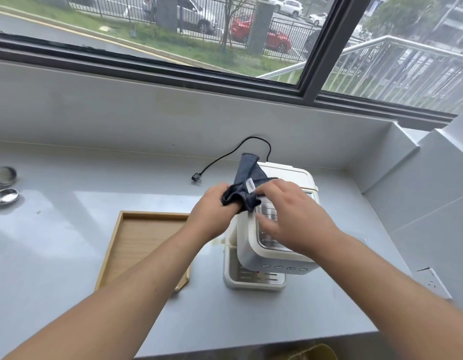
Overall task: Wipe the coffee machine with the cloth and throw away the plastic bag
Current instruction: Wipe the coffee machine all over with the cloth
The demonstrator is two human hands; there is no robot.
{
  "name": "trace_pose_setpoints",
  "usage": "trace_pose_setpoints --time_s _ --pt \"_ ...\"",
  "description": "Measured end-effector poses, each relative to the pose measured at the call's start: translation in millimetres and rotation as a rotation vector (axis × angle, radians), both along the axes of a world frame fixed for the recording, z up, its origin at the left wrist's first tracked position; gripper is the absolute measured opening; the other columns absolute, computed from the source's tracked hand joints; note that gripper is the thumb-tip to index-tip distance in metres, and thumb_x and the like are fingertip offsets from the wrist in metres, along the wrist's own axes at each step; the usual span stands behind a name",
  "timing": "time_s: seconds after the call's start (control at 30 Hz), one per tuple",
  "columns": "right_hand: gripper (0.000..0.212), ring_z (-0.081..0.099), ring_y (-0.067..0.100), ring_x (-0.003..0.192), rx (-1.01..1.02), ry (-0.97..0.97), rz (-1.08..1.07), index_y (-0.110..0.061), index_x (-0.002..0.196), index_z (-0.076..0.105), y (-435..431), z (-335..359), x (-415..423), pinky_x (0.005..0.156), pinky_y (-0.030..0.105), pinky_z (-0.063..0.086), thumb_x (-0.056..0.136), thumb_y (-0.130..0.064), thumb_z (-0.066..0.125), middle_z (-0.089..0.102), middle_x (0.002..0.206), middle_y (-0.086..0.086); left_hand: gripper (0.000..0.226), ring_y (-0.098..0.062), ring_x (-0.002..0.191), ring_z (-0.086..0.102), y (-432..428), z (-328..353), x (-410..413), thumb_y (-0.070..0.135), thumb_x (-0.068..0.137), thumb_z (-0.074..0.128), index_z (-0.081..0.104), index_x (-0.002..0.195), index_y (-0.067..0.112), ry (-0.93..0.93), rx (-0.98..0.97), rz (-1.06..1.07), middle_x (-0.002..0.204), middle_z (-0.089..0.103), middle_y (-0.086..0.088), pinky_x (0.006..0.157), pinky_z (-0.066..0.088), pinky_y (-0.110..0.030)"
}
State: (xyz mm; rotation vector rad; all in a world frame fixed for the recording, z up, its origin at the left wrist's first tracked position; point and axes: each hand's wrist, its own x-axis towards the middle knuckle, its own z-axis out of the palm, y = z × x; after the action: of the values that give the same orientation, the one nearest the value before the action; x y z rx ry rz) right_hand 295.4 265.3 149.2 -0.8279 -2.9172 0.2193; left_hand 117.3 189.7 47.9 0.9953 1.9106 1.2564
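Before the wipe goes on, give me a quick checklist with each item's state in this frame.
1. Cloth in hand: ok, left hand bunches it and right hand pinches it.
2. Cloth over the coffee machine: ok, above its top.
3. Machine unplugged: ok, plug lies loose on the counter.
4. Machine steadied: cannot tell, neither hand clearly presses it.
5. Plastic bag located: cannot tell, none in view.
6. Wooden tray clear of the machine: ok, beside it.

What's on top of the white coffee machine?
A dark cloth lies on the coffee machine, held by the left hand and right hand. They hide much of the top.
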Motion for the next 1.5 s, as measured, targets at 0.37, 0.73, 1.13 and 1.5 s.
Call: trace_pose_setpoints --time_s 0.37,0.73,1.13,1.5 --pt "0.031 0.055 0.017 0.116 -0.003 0.085 -0.055 -0.027 0.123 0.064 -9.9 -17.1 53.9 0.101 0.033 0.046 0.094 -0.037 0.062 0.062 0.122 -0.010 0.055 -0.029 0.098 0.065 59.3 -41.6 -20.4 0.022 0.096 0.046 0.044 0.145 0.047 0.105 -0.210 0.025 0.121 0.070 -0.001 0.075 0.049 -0.034" --pt "0.039 0.058 0.020 0.118 0.038 0.101 -0.017 -0.027 0.123 0.072 -25.3 -56.1 84.3 0.102 0.033 0.045 0.096 -0.051 0.056 0.063 0.128 -0.006 0.061 -0.030 0.093 0.053 63.1 -110.2 -5.7 0.015 0.094 0.043 0.041 0.152 0.032 0.213 -0.431 0.019 0.128 0.068 -0.010 0.074 0.041 -0.034" --pt "0.036 0.058 0.021 0.108 0.054 0.150 -0.029 -0.030 0.117 0.075 -20.7 -58.2 79.9 0.096 0.041 0.051 0.094 -0.052 0.059 0.067 0.123 -0.004 0.033 -0.030 0.085 0.060 -30.1 -138.6 57.7 0.030 0.088 0.055 0.050 0.120 0.023 0.296 -0.624 -0.113 0.106 0.069 -0.005 0.066 0.044 -0.036" --pt "0.009 0.057 0.024 0.081 0.158 0.519 0.184 -0.012 0.094 0.072 -54.9 -87.2 121.7 0.075 0.034 0.047 0.093 -0.015 0.064 0.065 0.088 0.003 0.025 -0.023 0.080 0.062 -69.9 -135.2 142.2 0.022 0.080 0.068 0.060 0.103 0.016 -0.417 -0.540 0.100 0.102 0.071 -0.011 0.071 0.051 -0.034"
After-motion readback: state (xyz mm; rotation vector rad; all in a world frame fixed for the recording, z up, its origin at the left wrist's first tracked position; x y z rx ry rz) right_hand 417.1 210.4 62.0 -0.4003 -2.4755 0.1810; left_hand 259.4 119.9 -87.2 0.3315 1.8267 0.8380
